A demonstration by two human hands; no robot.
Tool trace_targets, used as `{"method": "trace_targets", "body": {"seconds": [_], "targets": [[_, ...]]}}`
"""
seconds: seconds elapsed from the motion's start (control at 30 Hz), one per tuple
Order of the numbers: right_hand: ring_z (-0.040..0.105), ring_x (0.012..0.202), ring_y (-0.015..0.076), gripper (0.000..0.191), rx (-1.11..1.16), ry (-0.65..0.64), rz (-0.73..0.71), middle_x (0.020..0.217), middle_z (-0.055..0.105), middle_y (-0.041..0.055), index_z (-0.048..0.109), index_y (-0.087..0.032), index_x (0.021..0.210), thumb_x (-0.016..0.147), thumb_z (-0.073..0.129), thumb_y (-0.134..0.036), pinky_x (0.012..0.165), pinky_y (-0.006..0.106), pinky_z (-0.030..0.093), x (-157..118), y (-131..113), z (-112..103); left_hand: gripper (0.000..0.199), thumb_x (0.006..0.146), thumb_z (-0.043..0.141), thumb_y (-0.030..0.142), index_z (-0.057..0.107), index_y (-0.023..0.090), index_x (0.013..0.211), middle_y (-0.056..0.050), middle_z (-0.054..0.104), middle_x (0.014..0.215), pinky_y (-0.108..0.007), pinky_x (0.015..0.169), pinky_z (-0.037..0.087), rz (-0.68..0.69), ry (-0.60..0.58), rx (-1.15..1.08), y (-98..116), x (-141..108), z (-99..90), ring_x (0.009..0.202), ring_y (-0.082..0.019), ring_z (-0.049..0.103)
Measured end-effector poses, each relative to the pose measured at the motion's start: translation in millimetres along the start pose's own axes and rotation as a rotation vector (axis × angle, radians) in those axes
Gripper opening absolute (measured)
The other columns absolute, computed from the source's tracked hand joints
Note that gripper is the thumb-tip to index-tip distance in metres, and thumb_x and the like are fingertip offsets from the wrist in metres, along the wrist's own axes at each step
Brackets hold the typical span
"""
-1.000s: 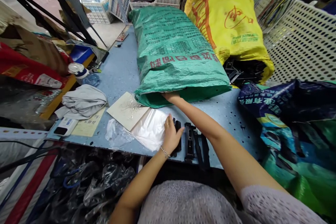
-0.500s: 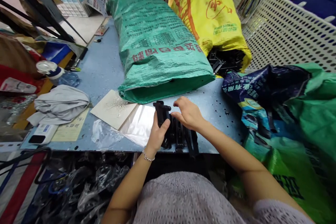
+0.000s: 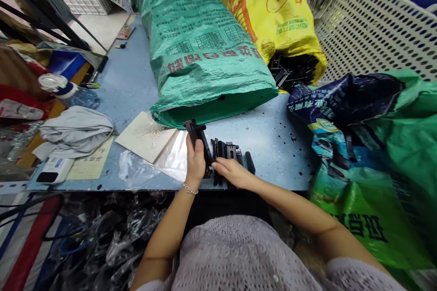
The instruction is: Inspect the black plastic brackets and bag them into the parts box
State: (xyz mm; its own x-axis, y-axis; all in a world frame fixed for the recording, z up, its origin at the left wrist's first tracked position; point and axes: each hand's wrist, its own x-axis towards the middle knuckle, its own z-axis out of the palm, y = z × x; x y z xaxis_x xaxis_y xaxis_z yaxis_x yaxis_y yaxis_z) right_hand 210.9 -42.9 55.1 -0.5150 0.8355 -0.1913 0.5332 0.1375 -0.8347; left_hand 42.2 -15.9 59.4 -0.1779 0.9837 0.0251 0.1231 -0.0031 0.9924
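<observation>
My left hand [image 3: 196,162] is wrapped round a long black plastic part [image 3: 194,131], held tilted above the near edge of the table with its top end leaning left. My right hand [image 3: 232,172] is closed, thumb and fingers together, by the lower end of that part. What lies between its fingertips is hidden. Right behind and beside the right hand, several similar black parts [image 3: 231,149] lie side by side on the table, partly covered by the hand.
A green woven sack [image 3: 205,50] lies mouth-forward on the blue table [image 3: 269,132]. Behind it, a yellow sack [image 3: 287,13] spills black parts. A cardboard square [image 3: 145,138] with tiny pins, clear plastic, and a grey cloth [image 3: 77,132] lie left. A blue-green bag [image 3: 362,182] hangs right.
My left hand has shifted left with the black part, which now tilts more. My right hand has come down from above the parts and closed near the held part's lower end.
</observation>
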Motion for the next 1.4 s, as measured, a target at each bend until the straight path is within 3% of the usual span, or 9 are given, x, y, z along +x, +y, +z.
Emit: {"method": "trace_targets", "body": {"seconds": [0.1, 0.23, 0.5, 0.67, 0.8, 0.93, 1.13, 1.3, 1.4], "targets": [[0.053, 0.062, 0.0143, 0.048, 0.072, -0.011, 0.037, 0.066, 0.055, -0.0007, 0.050, -0.020, 0.074, 0.103, 0.028, -0.051, 0.065, 0.027, 0.041, 13, 14, -19, 0.063, 0.096, 0.034, 0.063, 0.046, 0.020, 0.140, -0.014, 0.069, 0.115, -0.041, 0.094, 0.045, -0.019, -0.101, 0.439, -1, 3, -12.3, 0.110, -0.031, 0.064], [0.061, 0.093, 0.0242, 0.025, -0.284, 0.378, 0.132, 0.098, 0.066, 0.0101, 0.060, -0.017, 0.099, 0.100, 0.043, -0.036, 0.084, 0.035, 0.044, 82, 34, -81, 0.062, 0.099, 0.022, 0.056, 0.054, 0.012, 0.130, -0.020, 0.073, 0.088, -0.043, 0.076, 0.047, -0.166, -0.380, 0.968, -10, -5, -10.2, 0.087, -0.037, 0.070], [0.057, 0.115, 0.0259, 0.035, -0.354, 0.371, 0.206, 0.127, 0.062, 0.0138, 0.059, -0.014, 0.124, 0.098, 0.053, -0.037, 0.103, 0.048, 0.041, 226, 26, -138, 0.059, 0.101, 0.018, 0.050, 0.061, 0.012, 0.112, -0.019, 0.073, 0.086, -0.040, 0.074, 0.049, -0.149, -0.426, 1.117, -19, -21, 36.7, 0.085, -0.034, 0.072], [0.059, 0.113, 0.0292, 0.040, -0.305, 0.389, 0.187, 0.125, 0.062, 0.0209, 0.050, -0.007, 0.133, 0.097, 0.043, -0.024, 0.098, 0.043, 0.046, 173, 36, -120, 0.049, 0.099, 0.032, 0.052, 0.063, 0.017, 0.113, -0.016, 0.073, 0.092, -0.041, 0.084, 0.048, -0.158, -0.333, 0.862, -21, -6, 12.4, 0.093, -0.030, 0.070], [0.050, 0.127, 0.0319, 0.069, -0.287, 0.443, -0.119, 0.142, 0.049, 0.0223, 0.025, -0.010, 0.151, 0.090, 0.054, -0.022, 0.104, 0.049, 0.043, 65, 27, -70, 0.056, 0.093, 0.049, 0.058, 0.046, 0.022, 0.136, -0.012, 0.065, 0.122, -0.034, 0.090, 0.049, -0.207, -0.251, -0.050, -17, 13, 15.6, 0.105, -0.021, 0.065], [0.054, 0.122, 0.0284, 0.044, -0.269, 0.212, -0.301, 0.134, 0.056, 0.0155, 0.044, -0.021, 0.140, 0.098, 0.049, -0.031, 0.101, 0.048, 0.046, -6, -2, -43, 0.044, 0.087, 0.062, 0.052, 0.058, 0.018, 0.113, -0.008, 0.067, 0.105, -0.028, 0.078, 0.051, -0.343, -0.258, -0.575, -4, 14, 32.3, 0.087, -0.016, 0.066], [0.056, 0.087, 0.0222, 0.034, -0.225, 0.414, -0.215, 0.090, 0.059, 0.0076, 0.057, -0.020, 0.092, 0.100, 0.040, -0.048, 0.082, 0.037, 0.045, 29, -18, -68, 0.034, 0.082, 0.072, 0.043, 0.060, 0.019, 0.103, 0.000, 0.062, 0.083, -0.024, 0.059, 0.047, -0.335, -0.275, -0.567, 9, -15, 30.5, 0.066, -0.011, 0.058], [0.041, 0.055, 0.0131, 0.051, 0.228, 0.145, -0.103, 0.062, 0.044, -0.0020, 0.044, -0.022, 0.073, 0.102, 0.022, -0.057, 0.055, 0.027, 0.037, 58, -25, -58, 0.037, 0.080, 0.074, 0.042, 0.059, 0.019, 0.105, 0.002, 0.058, 0.081, -0.021, 0.057, 0.044, -0.268, -0.139, -0.528, 11, -15, 18.1, 0.062, -0.009, 0.053], [0.049, 0.063, 0.0147, 0.049, 0.039, 0.004, -0.192, 0.070, 0.055, 0.0019, 0.052, -0.020, 0.079, 0.102, 0.028, -0.056, 0.059, 0.027, 0.040, 38, -28, -41, 0.036, 0.080, 0.074, 0.042, 0.057, 0.019, 0.101, 0.001, 0.057, 0.082, -0.020, 0.055, 0.044, -0.314, -0.110, -0.658, 13, -10, 5.3, 0.062, -0.008, 0.053]]}}
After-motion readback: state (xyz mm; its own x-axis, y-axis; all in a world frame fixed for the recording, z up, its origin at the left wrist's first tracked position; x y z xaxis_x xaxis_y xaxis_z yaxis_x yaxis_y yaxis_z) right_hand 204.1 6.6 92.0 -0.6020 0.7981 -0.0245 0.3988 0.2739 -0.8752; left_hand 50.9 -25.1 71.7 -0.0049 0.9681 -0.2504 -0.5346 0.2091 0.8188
